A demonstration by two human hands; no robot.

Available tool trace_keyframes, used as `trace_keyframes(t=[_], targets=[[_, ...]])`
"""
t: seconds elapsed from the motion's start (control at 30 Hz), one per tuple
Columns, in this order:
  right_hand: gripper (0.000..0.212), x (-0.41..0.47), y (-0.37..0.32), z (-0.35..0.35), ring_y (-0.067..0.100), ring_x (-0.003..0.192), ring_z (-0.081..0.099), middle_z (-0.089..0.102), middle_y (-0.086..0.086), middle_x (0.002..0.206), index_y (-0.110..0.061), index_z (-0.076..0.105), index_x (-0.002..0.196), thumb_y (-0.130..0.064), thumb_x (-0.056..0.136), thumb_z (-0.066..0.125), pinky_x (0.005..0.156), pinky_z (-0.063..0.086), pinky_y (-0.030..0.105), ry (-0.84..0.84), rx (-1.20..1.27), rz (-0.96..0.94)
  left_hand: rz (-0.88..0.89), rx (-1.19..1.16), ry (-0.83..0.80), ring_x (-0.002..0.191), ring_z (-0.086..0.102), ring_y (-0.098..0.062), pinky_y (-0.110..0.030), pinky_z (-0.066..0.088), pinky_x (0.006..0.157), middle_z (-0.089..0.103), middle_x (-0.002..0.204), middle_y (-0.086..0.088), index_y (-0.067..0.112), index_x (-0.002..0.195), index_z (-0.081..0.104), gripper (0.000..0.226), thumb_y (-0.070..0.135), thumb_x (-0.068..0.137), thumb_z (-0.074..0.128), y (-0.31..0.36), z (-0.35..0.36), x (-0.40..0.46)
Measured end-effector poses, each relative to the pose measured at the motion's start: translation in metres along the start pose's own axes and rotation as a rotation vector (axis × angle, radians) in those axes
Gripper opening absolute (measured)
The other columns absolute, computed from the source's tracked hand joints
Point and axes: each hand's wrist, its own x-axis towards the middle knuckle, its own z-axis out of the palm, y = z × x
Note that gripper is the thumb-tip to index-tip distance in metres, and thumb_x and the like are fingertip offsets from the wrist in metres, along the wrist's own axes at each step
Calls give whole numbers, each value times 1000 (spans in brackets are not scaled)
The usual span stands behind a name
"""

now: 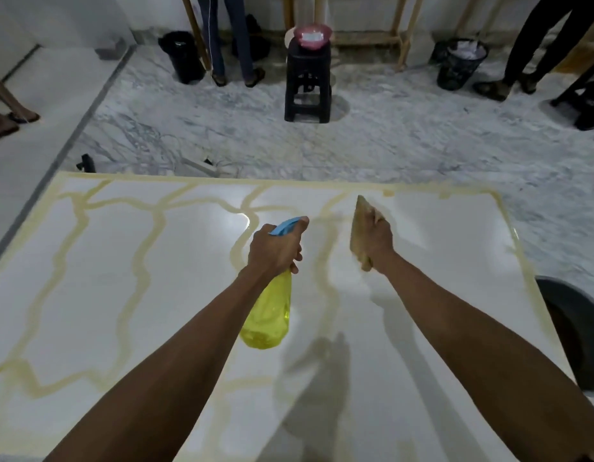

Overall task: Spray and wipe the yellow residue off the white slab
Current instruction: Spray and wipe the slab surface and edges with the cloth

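Note:
A large white slab (99, 261) fills the lower view, crossed by wavy yellow residue lines (145, 258) and a yellow border. My left hand (275, 250) is shut on a yellow spray bottle (269, 315) with a blue trigger head pointing away from me, held above the slab's middle. My right hand (375, 240) grips a tan wiping cloth or pad (359, 228), held on edge over the far right part of the slab. The slab area to the right of that hand shows no inner lines.
Beyond the slab lies a marble floor with a black stool (307, 85) carrying a pink bowl (313, 35), two black bins (182, 55) (460, 63), cables, and people's legs (229, 38). A dark tub (579, 331) sits at the slab's right edge.

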Motion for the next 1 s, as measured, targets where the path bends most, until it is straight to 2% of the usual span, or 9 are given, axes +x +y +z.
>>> trace_keyframes(t=[0.13,0.2,0.3,0.33,0.4,0.5,0.63,0.83,1.0], targets=[[42,86,-19,3,41,92,65,68,20,105,-22,52,134,-39,103,29,80,54,46,157,-515,-349,59,55,-3,40,64,-16,-20,49,44,78,79,-14,-1,102,74,60,58,95,68,15,-1,41],[41,126,-21,24,43,101,63,65,24,114,-18,51,135,-38,102,36,86,50,49,113,-731,-379,75,53,2,42,65,-17,-21,50,46,78,78,-14,2,94,75,55,57,96,67,15,-2,62],[60,162,13,74,41,149,16,15,21,163,-29,16,158,-53,104,29,118,15,58,-232,-996,-191,50,22,20,50,70,-20,-27,57,49,76,73,-11,1,94,76,57,57,97,67,8,-5,89],[61,167,34,89,39,152,-5,-4,15,166,-39,3,157,-58,103,24,119,-2,61,-272,-1079,-172,37,22,27,51,70,-20,-28,57,49,76,73,-10,0,96,76,58,57,97,67,3,-7,96],[57,170,69,104,37,151,-19,-14,10,166,-49,0,154,-58,102,21,116,-14,62,-216,-1105,-209,14,29,35,50,70,-18,-25,55,48,76,75,-10,-1,98,75,60,58,96,67,-6,-11,103],[54,156,80,103,36,152,-15,-7,9,167,-49,10,154,-56,103,24,117,-13,63,-146,-1101,-293,4,96,33,45,68,-18,-23,54,48,78,77,-12,-2,88,73,62,59,97,65,-18,-20,104],[54,127,89,100,38,152,-8,0,9,168,-46,15,154,-56,102,24,118,-7,64,-161,-1120,-356,-7,110,31,60,76,-32,-39,66,61,76,73,-13,-1,76,72,64,59,97,65,-27,-30,96],[58,54,117,90,40,152,-5,3,12,167,-40,18,156,-57,101,19,118,-9,62,-200,-1134,-407,-25,81,32,56,73,-18,-27,57,46,75,78,-15,-10,108,70,71,59,93,69,-42,-34,68],[66,-32,144,73,41,152,2,9,15,166,-31,25,156,-58,97,15,119,-3,63,-224,-1084,-406,-21,90,2,62,76,-25,-30,60,49,74,74,-10,-8,106,71,69,59,95,68,-67,-38,18]])
